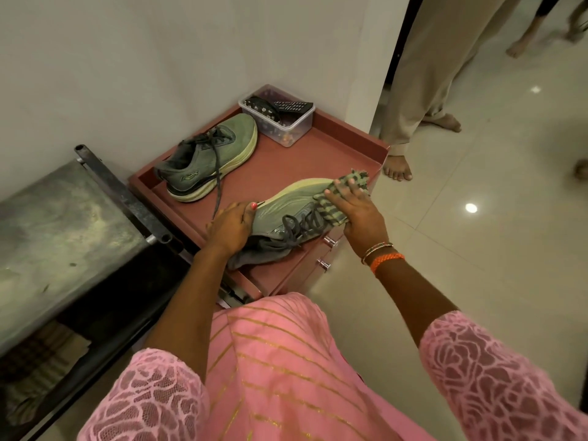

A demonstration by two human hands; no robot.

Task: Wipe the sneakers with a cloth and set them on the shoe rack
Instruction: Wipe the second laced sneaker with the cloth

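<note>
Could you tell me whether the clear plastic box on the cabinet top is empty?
No, the plastic box holds a dark remote control and other small items I cannot make out.

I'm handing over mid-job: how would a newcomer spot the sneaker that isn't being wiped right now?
Find the reddish cabinet top in the wall corner. The untouched sneaker stands upright on its sole at the back, near the wall, beside a clear plastic box. Unlike the other sneaker, which lies on its side under the left hand and the right hand pressing a striped cloth, nobody touches it.
</note>
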